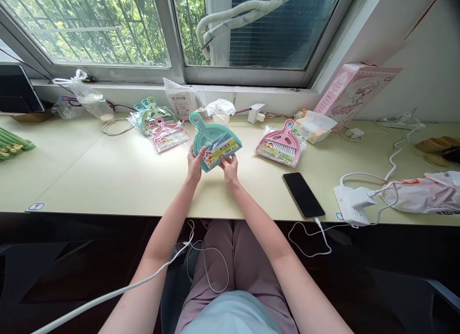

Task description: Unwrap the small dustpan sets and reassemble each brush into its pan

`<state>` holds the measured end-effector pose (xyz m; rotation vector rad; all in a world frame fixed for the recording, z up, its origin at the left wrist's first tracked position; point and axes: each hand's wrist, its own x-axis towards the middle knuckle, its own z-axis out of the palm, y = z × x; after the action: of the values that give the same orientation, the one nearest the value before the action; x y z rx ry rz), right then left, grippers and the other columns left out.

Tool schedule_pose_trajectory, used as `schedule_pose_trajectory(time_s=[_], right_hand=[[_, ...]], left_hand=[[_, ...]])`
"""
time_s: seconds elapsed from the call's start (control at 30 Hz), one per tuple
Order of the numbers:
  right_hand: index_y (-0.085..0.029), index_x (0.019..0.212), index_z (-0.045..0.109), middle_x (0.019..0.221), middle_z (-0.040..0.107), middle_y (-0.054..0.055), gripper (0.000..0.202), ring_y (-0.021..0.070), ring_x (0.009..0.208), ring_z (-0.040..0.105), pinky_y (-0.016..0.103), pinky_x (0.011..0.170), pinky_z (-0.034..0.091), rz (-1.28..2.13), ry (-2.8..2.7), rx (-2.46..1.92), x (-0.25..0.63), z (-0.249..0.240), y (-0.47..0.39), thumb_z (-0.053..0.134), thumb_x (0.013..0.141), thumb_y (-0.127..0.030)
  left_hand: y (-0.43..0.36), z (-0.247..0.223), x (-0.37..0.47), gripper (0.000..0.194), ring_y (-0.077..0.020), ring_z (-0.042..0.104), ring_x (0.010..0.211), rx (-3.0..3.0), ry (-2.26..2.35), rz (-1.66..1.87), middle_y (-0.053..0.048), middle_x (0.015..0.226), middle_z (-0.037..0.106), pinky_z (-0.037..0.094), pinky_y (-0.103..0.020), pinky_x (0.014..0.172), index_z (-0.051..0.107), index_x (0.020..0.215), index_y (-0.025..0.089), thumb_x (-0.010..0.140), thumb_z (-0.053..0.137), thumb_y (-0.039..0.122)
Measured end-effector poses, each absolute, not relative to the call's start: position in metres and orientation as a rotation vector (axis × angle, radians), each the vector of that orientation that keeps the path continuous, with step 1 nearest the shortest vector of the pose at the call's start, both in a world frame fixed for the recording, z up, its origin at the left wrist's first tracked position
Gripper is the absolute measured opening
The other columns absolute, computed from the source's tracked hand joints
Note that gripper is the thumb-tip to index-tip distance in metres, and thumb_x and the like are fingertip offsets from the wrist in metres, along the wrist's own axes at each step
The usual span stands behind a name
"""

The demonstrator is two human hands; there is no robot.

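Observation:
Both my hands hold a teal mini dustpan and brush set [214, 141] with a yellow printed label, raised over the table in front of me. My left hand [195, 162] grips its lower left edge, thumb on the front. At the bottom right edge my right hand [230, 168] pinches it near the label. A pink dustpan set [279, 144] in clear wrapping lies to the right. Left of my hands is another wrapped pink set [168, 134], in front of a pile of green sets [153, 112].
A black phone [304, 195] on a charging cable lies near the table's front edge, beside a white power strip [352, 205]. Farther back are a tissue pack [314, 127], a pink box [357, 94] and a white plug adapter [256, 113]. A white cable [118, 291] crosses over my left arm.

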<state>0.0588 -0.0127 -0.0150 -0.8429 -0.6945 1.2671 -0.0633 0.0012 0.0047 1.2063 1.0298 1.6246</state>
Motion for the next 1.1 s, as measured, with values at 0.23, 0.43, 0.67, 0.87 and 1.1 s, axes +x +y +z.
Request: schedule_pose_trajectory(time_s=[0.23,0.43,0.67,0.87,1.1], right_hand=[[-0.023,0.107,0.056,0.099,0.072,0.002,0.034,0.0171,0.097,0.069,0.039,0.095,0.059,1.229,-0.662,-0.775,0.057,-0.014,-0.014,0.073,0.078,-0.027],[-0.024,0.107,0.055,0.104,0.071,0.001,0.032,0.0154,0.099,0.068,0.036,0.096,0.058,1.282,-0.57,-0.726,0.059,-0.012,-0.013,0.066,0.078,-0.019],[-0.023,0.103,0.057,0.098,0.071,-0.001,0.031,0.0142,0.093,0.068,0.031,0.089,0.058,1.357,-0.534,-0.667,0.061,-0.006,-0.014,0.062,0.074,-0.013],[-0.023,0.103,0.06,0.094,0.072,-0.002,0.026,0.013,0.079,0.069,0.026,0.074,0.06,1.458,-0.474,-0.721,0.07,0.0,-0.012,0.063,0.078,-0.02],[-0.019,0.102,0.065,0.09,0.074,0.001,0.023,0.0122,0.07,0.068,0.023,0.064,0.058,1.422,-0.196,-0.857,0.089,-0.001,-0.003,0.067,0.087,-0.036]], left_hand=[[-0.002,-0.005,-0.063,0.094,-0.0312,0.061,0.127,1.213,0.916,1.677,-0.014,0.137,0.061,0.054,-0.04,0.101,0.044,0.146,0.026,0.069,0.083,0.062],[0.003,-0.01,-0.07,0.11,-0.0301,0.065,0.119,1.342,0.927,1.689,-0.013,0.131,0.064,0.053,-0.041,0.101,0.027,0.157,0.03,0.068,0.086,0.056],[0.002,-0.006,-0.07,0.121,-0.0313,0.061,0.125,1.501,0.924,1.715,-0.016,0.141,0.055,0.05,-0.045,0.106,0.018,0.159,0.031,0.064,0.09,0.054],[0.003,-0.009,-0.068,0.107,-0.0301,0.053,0.134,1.585,0.938,1.766,-0.015,0.154,0.043,0.047,-0.044,0.109,0.026,0.156,0.033,0.07,0.086,0.054],[0.002,-0.016,-0.059,0.098,-0.0192,0.068,0.092,1.664,0.89,1.636,-0.007,0.112,0.068,0.055,-0.035,0.089,0.025,0.155,0.028,0.077,0.083,0.044]])
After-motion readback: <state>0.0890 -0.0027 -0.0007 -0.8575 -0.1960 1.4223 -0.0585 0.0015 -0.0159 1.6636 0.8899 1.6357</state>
